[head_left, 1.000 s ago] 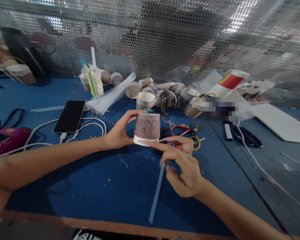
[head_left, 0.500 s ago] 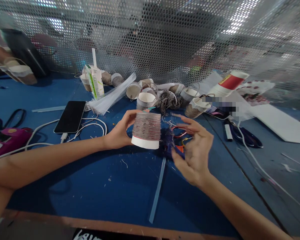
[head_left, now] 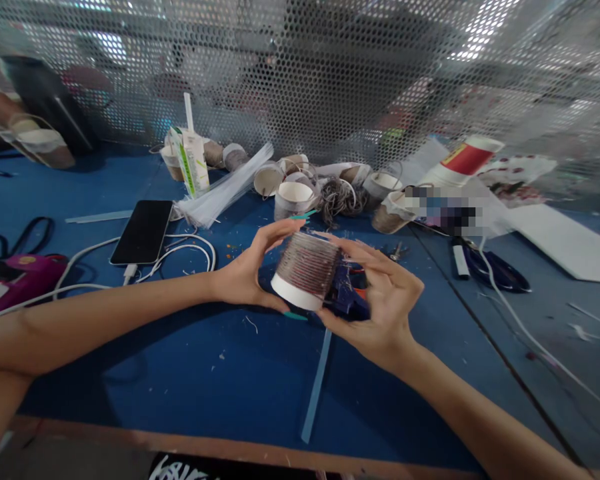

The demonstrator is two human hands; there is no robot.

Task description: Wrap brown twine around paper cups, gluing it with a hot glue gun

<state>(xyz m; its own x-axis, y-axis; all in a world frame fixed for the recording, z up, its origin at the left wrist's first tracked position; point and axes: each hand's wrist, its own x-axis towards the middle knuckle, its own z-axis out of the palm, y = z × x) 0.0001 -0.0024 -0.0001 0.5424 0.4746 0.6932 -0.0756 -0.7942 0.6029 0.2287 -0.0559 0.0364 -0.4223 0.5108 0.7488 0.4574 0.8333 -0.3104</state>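
A small paper cup wound with grey-brown twine (head_left: 307, 267) is held tilted above the blue table, its bare white band facing me. My right hand (head_left: 383, 300) grips it from the right, fingers at the wound end and thumb by the white band. Curved around the other side is my left hand (head_left: 247, 267), with a gap between its palm and the cup. Its teal-nailed fingertips lie close to the cup's two ends; whether they touch is hard to see. Behind the cup, partly hidden, sits a dark blue object (head_left: 347, 300) with orange on it.
Several twine-wrapped cups (head_left: 294, 197) and a tangle of twine (head_left: 337, 200) line the back by a perforated metal screen (head_left: 280, 80). A phone (head_left: 143, 232) on a white cable, a drink carton (head_left: 193, 163) and a magenta glue gun (head_left: 27, 280) stand left. A translucent strip (head_left: 317, 387) lies in front.
The cup has shifted right and tilted. My right hand has come in and taken hold of it. My left hand's thumb has moved out from behind the cup to below its white band.
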